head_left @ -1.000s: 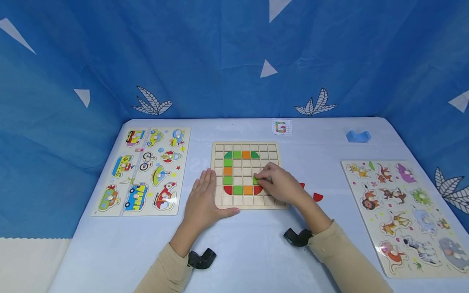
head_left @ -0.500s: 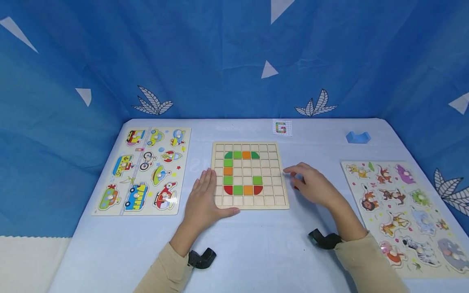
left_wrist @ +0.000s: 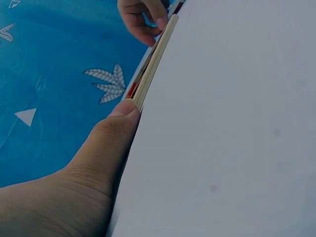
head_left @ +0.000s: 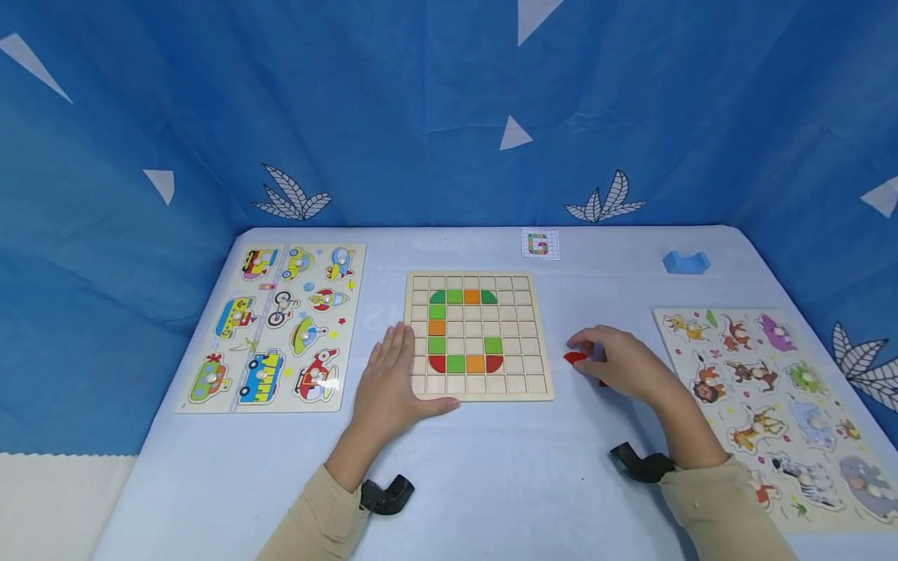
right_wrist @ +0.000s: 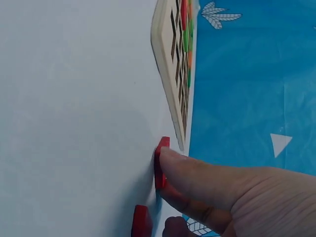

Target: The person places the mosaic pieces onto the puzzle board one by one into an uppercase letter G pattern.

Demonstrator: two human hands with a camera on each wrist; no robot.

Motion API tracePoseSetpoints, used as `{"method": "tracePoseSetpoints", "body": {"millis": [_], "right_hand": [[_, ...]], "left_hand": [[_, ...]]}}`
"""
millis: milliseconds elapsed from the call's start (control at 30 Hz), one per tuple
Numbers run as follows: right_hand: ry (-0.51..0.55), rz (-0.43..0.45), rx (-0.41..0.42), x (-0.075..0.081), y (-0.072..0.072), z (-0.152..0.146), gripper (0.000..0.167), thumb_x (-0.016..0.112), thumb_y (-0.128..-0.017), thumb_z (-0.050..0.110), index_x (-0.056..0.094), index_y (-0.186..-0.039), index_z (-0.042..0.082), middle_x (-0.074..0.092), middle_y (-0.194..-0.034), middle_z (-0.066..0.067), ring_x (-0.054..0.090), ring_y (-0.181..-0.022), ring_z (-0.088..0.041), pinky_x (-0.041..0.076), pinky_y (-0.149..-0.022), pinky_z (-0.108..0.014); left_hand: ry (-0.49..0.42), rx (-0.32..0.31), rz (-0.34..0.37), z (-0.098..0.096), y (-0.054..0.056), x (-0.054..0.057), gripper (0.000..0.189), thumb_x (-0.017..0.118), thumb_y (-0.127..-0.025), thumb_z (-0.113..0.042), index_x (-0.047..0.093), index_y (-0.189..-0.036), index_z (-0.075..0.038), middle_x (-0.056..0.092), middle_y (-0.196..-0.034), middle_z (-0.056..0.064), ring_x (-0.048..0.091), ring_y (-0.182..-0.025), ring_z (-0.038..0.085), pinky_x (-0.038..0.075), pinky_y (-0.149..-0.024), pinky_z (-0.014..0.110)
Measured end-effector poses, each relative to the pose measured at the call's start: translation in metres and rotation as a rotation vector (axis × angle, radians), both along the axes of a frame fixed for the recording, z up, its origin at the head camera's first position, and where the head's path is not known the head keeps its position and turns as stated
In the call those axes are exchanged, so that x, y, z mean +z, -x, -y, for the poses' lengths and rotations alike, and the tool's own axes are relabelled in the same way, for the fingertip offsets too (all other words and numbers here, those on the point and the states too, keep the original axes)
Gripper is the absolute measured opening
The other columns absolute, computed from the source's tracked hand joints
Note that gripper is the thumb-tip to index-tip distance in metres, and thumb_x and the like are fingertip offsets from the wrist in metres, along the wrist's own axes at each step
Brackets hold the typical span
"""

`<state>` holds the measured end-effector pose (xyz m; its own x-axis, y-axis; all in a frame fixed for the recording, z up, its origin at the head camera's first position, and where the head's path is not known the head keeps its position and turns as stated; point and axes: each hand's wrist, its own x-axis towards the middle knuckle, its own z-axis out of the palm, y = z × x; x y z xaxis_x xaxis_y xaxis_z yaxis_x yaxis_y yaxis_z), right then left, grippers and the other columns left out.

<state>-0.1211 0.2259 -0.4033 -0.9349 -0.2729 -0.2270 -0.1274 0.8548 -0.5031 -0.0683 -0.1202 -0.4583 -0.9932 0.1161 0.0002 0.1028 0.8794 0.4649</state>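
A wooden grid board lies in the middle of the table, with green, orange and red tiles set in a C-like outline. My left hand rests along the board's left edge, fingers straight and thumb at its near edge. To the right of the board, my right hand pinches a red quarter-round tile between thumb and fingers, at or close to the tabletop. A second red tile lies just beside it, mostly hidden by the hand in the head view.
A small pattern card lies behind the board, and a blue block stands at the back right. A vehicle puzzle lies on the left, an animal puzzle on the right. Blue cloth hangs behind the table.
My right hand has let go of a green tile on the board, moved right off it, and taken hold of a red tile. The left hand has stayed put.
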Motion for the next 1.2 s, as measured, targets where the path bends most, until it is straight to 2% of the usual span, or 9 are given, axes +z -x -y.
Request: {"method": "tracePoseSetpoints", "body": {"millis": [167, 400, 500, 633, 800, 1033, 1200], "right_hand": [[-0.005, -0.003, -0.015, -0.003, 0.0, 0.002, 0.027, 0.075, -0.088, 0.018, 0.07, -0.115, 0.012, 0.063, -0.09, -0.004, 0.054, -0.07, -0.017, 0.049, -0.056, -0.029], [-0.008, -0.038, 0.004, -0.003, 0.0, 0.002, 0.024, 0.076, -0.087, 0.013, 0.073, -0.111, 0.015, 0.065, -0.1, -0.005, 0.055, -0.087, -0.021, 0.049, -0.067, -0.029], [0.02, -0.029, -0.001, -0.004, 0.001, 0.002, 0.021, 0.076, -0.087, 0.011, 0.07, -0.107, 0.015, 0.065, -0.099, -0.005, 0.055, -0.084, -0.021, 0.05, -0.065, -0.03], [0.066, 0.017, -0.02, -0.005, 0.002, 0.001, 0.017, 0.073, -0.089, 0.011, 0.065, -0.104, 0.014, 0.063, -0.094, -0.006, 0.054, -0.071, -0.02, 0.051, -0.057, -0.03], [0.132, 0.022, -0.035, -0.005, 0.008, 0.002, 0.016, 0.07, -0.092, 0.012, 0.063, -0.105, 0.015, 0.062, -0.094, -0.006, 0.054, -0.073, -0.021, 0.051, -0.053, -0.03], [0.191, -0.027, -0.052, -0.008, 0.022, 0.027, 0.019, 0.072, -0.091, 0.016, 0.064, -0.108, 0.017, 0.064, -0.097, -0.005, 0.054, -0.08, -0.023, 0.047, -0.067, -0.03], [0.235, -0.025, -0.02, -0.007, 0.029, 0.055, 0.017, 0.07, -0.093, 0.016, 0.064, -0.108, 0.017, 0.064, -0.097, -0.004, 0.054, -0.082, -0.022, 0.047, -0.072, -0.032]], "left_hand": [[-0.001, 0.001, 0.001, 0.0, 0.0, -0.001, 0.134, 0.074, -0.062, -0.078, 0.017, -0.158, -0.003, 0.013, -0.167, 0.01, 0.01, -0.156, 0.026, 0.013, -0.127, 0.046], [0.0, 0.0, 0.0, 0.0, 0.0, -0.001, 0.134, 0.074, -0.063, -0.078, 0.017, -0.158, -0.004, 0.013, -0.168, 0.009, 0.01, -0.156, 0.026, 0.013, -0.127, 0.046], [0.001, 0.0, -0.003, 0.0, 0.0, -0.001, 0.134, 0.074, -0.063, -0.078, 0.017, -0.158, -0.003, 0.013, -0.167, 0.01, 0.01, -0.156, 0.026, 0.013, -0.127, 0.045], [0.0, 0.0, -0.005, 0.0, 0.0, -0.001, 0.134, 0.074, -0.063, -0.078, 0.017, -0.158, -0.003, 0.013, -0.167, 0.01, 0.01, -0.156, 0.026, 0.013, -0.127, 0.046], [0.0, 0.004, -0.002, 0.001, 0.0, 0.0, 0.134, 0.074, -0.063, -0.077, 0.017, -0.158, -0.004, 0.013, -0.167, 0.01, 0.009, -0.156, 0.026, 0.013, -0.127, 0.045], [-0.01, 0.001, 0.001, 0.0, -0.001, 0.003, 0.134, 0.077, -0.062, -0.075, 0.018, -0.157, -0.001, 0.014, -0.167, 0.012, 0.01, -0.156, 0.028, 0.013, -0.127, 0.046], [-0.013, 0.003, -0.003, 0.0, -0.001, 0.003, 0.134, 0.077, -0.062, -0.075, 0.019, -0.157, -0.001, 0.015, -0.167, 0.012, 0.011, -0.156, 0.028, 0.014, -0.126, 0.047]]}}
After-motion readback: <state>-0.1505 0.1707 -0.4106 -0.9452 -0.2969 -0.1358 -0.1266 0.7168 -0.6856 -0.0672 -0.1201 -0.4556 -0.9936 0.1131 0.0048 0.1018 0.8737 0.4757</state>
